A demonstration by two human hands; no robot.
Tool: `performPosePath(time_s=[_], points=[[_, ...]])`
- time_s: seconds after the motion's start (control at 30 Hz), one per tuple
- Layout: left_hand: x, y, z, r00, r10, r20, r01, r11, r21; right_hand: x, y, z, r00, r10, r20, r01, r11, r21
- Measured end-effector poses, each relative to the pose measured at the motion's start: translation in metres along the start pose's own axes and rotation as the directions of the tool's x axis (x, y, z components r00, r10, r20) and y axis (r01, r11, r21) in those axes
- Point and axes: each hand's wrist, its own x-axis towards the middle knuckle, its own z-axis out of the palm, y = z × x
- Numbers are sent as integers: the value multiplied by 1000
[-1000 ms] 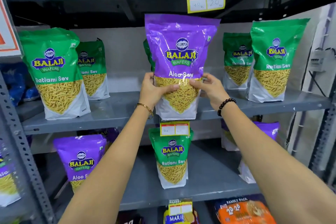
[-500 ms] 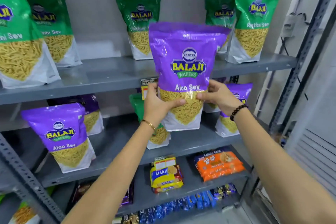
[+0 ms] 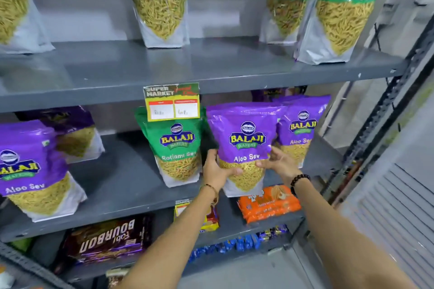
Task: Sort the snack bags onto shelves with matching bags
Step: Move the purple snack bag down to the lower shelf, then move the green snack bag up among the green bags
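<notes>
Purple glossy Aloo Sev snack bag [image 3: 244,145] sits right of centre in the frame, upright, pinched by its lower half between both hands in front of the middle grey metal shelf [image 3: 131,197]. The left hand [image 3: 217,172] is clamped on its lower left edge and the right hand [image 3: 278,163] on its lower right, thumbs across the front.

To finish this well, I would lower the bag until its flat white base seats fully on the shelf, just beside the purple Aloo Sev bag at the right [image 3: 299,134], and let go only once it stands alone (these pouches look top-heavy and may tip forward).

On this shelf: more purple bags at the left of the frame [image 3: 30,169], and one green Ratlami Sev bag [image 3: 176,148] that seems the odd one out. The upper grey shelf [image 3: 187,70] holds only green Ratlami Sev bags [image 3: 159,4], so the green stray probably belongs up there.
</notes>
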Motion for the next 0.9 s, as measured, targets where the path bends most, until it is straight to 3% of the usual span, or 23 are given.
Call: performPosePath(time_s=[0.27, 0.53, 0.7, 0.8, 0.9], points=[[50, -22, 10, 999, -24, -46, 28, 995, 98, 51, 13, 1, 998, 36, -42, -34, 999, 37], [48, -17, 6, 998, -53, -23, 56, 988, 143, 53, 10, 10, 996, 62, -57, -56, 994, 92], [26, -24, -7, 988, -135, -71, 143, 982, 122, 38, 18, 25, 963, 133, -235, -87, 977, 196], [6, -30, -24, 981, -140, -135, 158, 979, 126, 25, 23, 47, 889, 239, -391, -132, 951, 281], [-12, -37, -46, 970, -153, -190, 180, 974, 139, 11, 28, 75, 839, 323, -438, -182, 925, 334]])
